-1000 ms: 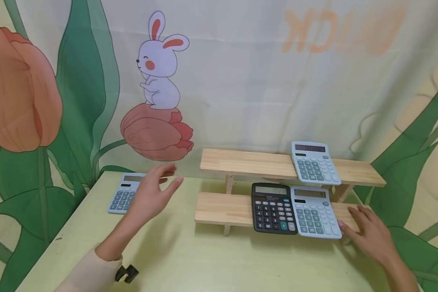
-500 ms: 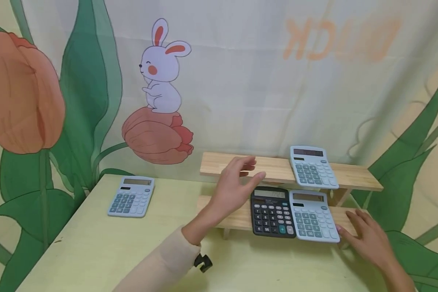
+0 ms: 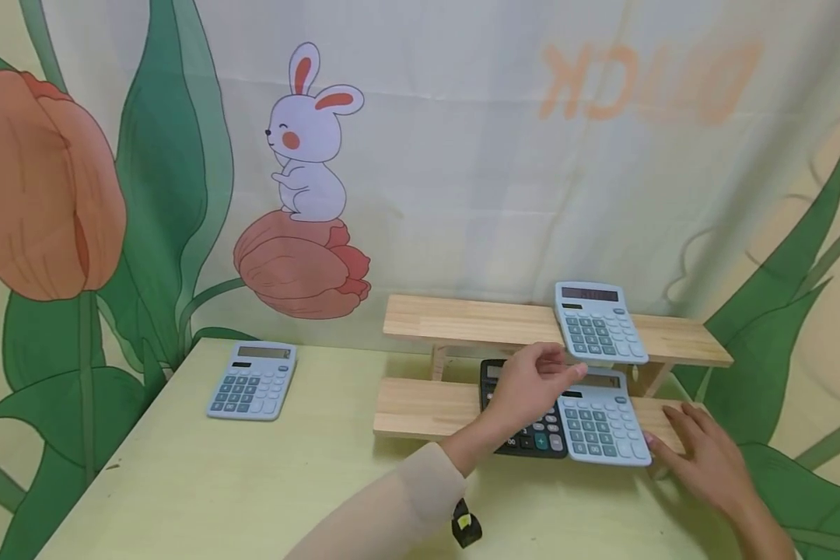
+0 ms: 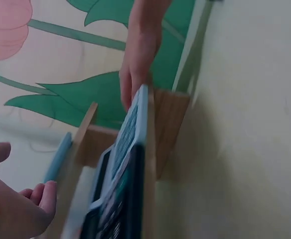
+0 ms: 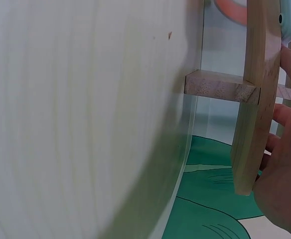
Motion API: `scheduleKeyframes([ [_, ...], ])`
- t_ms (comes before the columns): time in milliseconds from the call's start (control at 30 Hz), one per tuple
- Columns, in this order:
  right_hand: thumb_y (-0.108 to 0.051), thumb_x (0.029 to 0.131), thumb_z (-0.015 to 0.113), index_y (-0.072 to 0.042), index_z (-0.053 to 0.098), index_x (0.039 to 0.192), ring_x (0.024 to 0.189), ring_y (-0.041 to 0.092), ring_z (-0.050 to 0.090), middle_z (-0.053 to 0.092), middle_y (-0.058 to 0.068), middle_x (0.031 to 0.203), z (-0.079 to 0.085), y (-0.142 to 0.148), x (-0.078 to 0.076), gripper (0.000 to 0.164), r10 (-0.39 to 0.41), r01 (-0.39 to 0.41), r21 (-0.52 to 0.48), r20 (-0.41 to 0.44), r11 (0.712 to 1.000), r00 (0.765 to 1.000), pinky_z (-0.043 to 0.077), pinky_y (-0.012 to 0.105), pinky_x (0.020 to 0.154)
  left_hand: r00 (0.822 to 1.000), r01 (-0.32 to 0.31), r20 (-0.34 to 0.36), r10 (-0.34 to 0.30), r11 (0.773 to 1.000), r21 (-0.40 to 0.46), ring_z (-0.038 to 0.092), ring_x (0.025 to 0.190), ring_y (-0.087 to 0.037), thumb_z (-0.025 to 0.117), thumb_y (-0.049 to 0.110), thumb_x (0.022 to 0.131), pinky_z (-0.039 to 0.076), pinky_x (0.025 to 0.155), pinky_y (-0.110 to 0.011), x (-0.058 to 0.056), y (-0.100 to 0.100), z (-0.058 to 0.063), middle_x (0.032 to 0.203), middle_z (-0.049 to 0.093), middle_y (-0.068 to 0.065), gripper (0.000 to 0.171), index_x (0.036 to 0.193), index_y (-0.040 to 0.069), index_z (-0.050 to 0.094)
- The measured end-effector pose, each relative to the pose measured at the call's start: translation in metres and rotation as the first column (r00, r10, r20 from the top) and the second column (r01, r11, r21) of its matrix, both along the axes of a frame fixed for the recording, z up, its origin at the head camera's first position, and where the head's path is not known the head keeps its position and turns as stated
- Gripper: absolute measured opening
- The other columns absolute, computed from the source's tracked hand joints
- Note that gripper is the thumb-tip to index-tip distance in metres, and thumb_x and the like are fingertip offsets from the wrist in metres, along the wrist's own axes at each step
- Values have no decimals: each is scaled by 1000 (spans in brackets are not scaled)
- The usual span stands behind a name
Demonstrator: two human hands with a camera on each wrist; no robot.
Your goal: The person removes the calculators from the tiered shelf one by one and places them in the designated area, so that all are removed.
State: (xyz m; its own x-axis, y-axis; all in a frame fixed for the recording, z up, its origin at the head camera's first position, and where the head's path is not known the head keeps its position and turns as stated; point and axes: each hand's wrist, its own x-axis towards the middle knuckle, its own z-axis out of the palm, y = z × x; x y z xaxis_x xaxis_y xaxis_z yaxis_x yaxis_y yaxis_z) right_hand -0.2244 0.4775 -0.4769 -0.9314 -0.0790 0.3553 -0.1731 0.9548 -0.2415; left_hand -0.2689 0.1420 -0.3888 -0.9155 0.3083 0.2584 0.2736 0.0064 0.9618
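My left hand (image 3: 532, 385) hovers over the black calculator (image 3: 547, 437), fingers loosely bent and holding nothing; it covers part of that calculator. In the left wrist view the same left hand (image 4: 18, 206) is apart from the calculators. A light blue calculator (image 3: 598, 428) lies beside the black one on the lower shelf (image 3: 420, 408). My right hand (image 3: 710, 459) rests on that shelf's right end, its thumb touching the light blue calculator's right edge. The right wrist view shows the right hand (image 5: 285, 169) against the wooden board (image 5: 255, 114).
Another light blue calculator (image 3: 598, 323) leans on the upper shelf (image 3: 476, 319). A further light blue calculator (image 3: 252, 381) lies at the table's (image 3: 182, 482) left. Behind stands a curtain (image 3: 462, 155) printed with a rabbit and tulips.
My left hand has moved right, from near the left calculator, past the left part of the shelves, to above the black calculator. The right hand has stayed at the lower shelf's right end.
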Motion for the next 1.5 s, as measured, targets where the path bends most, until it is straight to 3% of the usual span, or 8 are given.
scheduleKeyframes([
  [200, -44, 102, 67, 12, 53, 144, 135, 67, 37, 40, 44, 149, 1, -1, -1, 71, 1, -1, 0, 10, 1000, 1000, 35, 79, 101, 970, -92, 235, 54, 984, 153, 65, 101, -4, 80, 32, 98, 58, 93, -30, -5, 24, -9, 109, 70, 9, 43, 133, 9, 71],
  [400, -44, 102, 68, 12, 54, 143, 134, 67, 37, 41, 44, 149, 0, -2, 1, 71, -5, 5, -6, 10, 1000, 1000, 35, 80, 100, 942, -103, 337, 1, 953, 285, 76, 97, -19, 79, 23, 99, 61, 95, -41, -10, 39, -11, 98, 77, 0, 31, 124, 6, 73],
  [700, -45, 102, 67, 11, 53, 145, 135, 67, 36, 39, 44, 150, 0, -4, 3, 72, -8, 8, -22, 25, 1000, 1000, 33, 81, 101, 896, -195, 443, -2, 896, 398, 78, 96, -25, 65, 18, 107, 63, 88, -34, -11, 54, -8, 95, 79, -10, 16, 113, 5, 75],
  [833, -45, 102, 67, 11, 53, 144, 135, 67, 36, 40, 43, 150, -5, -4, 4, 72, -9, 9, -28, 14, 1000, 1000, 33, 81, 101, 882, -224, 471, -1, 879, 422, 79, 96, -26, 63, 14, 108, 64, 87, -34, -9, 57, -9, 98, 79, -15, 15, 111, 5, 74],
  [1033, -43, 101, 68, 11, 53, 144, 135, 67, 36, 40, 44, 150, -5, -2, 2, 71, -2, 2, -35, -1, 999, 1000, 33, 81, 101, 883, -201, 467, -42, 866, 458, 78, 98, -26, 63, 13, 108, 63, 89, -35, -6, 54, -9, 102, 79, -17, 15, 113, 4, 73],
  [1267, -44, 102, 67, 11, 53, 145, 136, 67, 35, 39, 44, 150, -5, -2, 3, 71, -5, 6, -28, 16, 1000, 1000, 32, 82, 101, 880, -142, 460, -123, 854, 500, 78, 101, -30, 62, 11, 108, 62, 92, -38, 10, 36, -13, 105, 77, -21, 15, 115, 1, 70],
  [1400, -44, 102, 67, 12, 52, 145, 135, 67, 36, 39, 44, 150, -2, -1, 2, 72, -5, 5, -24, 13, 1000, 1000, 33, 81, 101, 871, -136, 470, -144, 848, 512, 77, 105, -30, 61, 19, 110, 62, 94, -37, 14, 29, -12, 108, 77, -19, 20, 113, -1, 65],
  [1500, -44, 102, 67, 11, 52, 145, 135, 67, 36, 39, 44, 150, 0, -1, 1, 72, -7, 7, -24, 14, 1000, 1000, 32, 81, 101, 863, -143, 476, -166, 825, 547, 75, 109, -30, 63, 25, 109, 61, 95, -36, 9, 28, -11, 111, 75, -17, 28, 114, -2, 60],
])
